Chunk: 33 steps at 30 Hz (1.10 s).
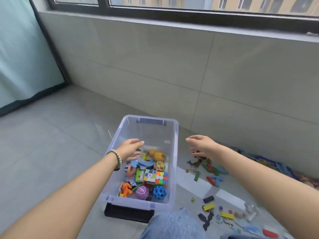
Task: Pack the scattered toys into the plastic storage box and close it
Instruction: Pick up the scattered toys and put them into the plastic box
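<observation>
A clear plastic storage box [174, 135] stands open on the grey floor, holding a colour cube [155, 176], a blue holed ball [159, 192], a purple ball [142, 192], an orange figure [126, 188] and other toys. My left hand [130, 149] hovers over the box's middle, fingers loosely spread, holding nothing that shows. My right hand [201, 146] hangs to the right of the box above a heap of red, green and blue blocks [213, 171], fingers relaxed and empty. More small toys [224, 214] lie scattered at the lower right.
A tiled wall under a window runs behind the box. A teal curtain [22, 57] hangs at the left. My knee in blue jeans [174, 225] is just below the box. A dark handle [128, 213] sticks out at the box's near end.
</observation>
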Each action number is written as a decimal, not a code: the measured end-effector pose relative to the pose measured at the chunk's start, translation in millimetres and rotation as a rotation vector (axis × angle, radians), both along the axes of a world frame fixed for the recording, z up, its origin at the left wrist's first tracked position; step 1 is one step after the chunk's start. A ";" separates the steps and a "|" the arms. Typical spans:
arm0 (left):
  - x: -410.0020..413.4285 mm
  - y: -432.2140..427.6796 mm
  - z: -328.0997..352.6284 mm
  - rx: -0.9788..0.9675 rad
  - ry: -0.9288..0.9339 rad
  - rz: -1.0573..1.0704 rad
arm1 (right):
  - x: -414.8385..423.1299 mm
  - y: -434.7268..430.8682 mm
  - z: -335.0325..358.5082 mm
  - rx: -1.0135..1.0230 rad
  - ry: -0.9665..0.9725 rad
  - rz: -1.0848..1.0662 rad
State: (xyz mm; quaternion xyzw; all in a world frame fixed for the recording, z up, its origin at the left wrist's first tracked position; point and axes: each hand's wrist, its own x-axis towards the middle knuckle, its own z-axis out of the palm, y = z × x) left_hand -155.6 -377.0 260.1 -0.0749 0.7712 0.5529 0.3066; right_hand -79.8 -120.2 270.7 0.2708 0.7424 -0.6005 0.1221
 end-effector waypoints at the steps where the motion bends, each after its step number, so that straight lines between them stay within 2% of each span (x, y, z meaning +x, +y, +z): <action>1: 2.2 14.8 6.2 0.011 0.011 -0.053 | 8.8 17.2 6.3 0.004 -0.003 0.006; 7: 20.9 126.3 11.6 0.054 -0.024 -0.355 | 61.0 117.4 4.7 0.018 -0.094 0.050; 11: 41.3 191.5 -34.2 -0.011 -0.081 -0.547 | 89.9 159.4 -41.4 -0.004 -0.195 -0.001; 17: 79.4 227.8 -160.6 -0.311 -0.134 -0.810 | 121.8 179.6 -143.3 -0.077 -0.339 0.011; 21: 97.4 205.9 -224.2 -0.664 0.076 -1.053 | 136.8 166.0 -204.7 -0.163 -0.367 -0.016; 24: 109.0 192.2 -256.5 -0.791 0.135 -1.188 | 145.3 153.1 -240.1 -0.229 -0.305 -0.104; 27: 123.6 185.3 -280.0 -0.817 0.198 -1.192 | 152.5 143.1 -262.8 -0.266 -0.256 -0.152; 33: 137.5 171.7 -303.7 -0.605 0.338 -0.992 | 173.2 137.3 -273.9 -0.321 -0.216 -0.236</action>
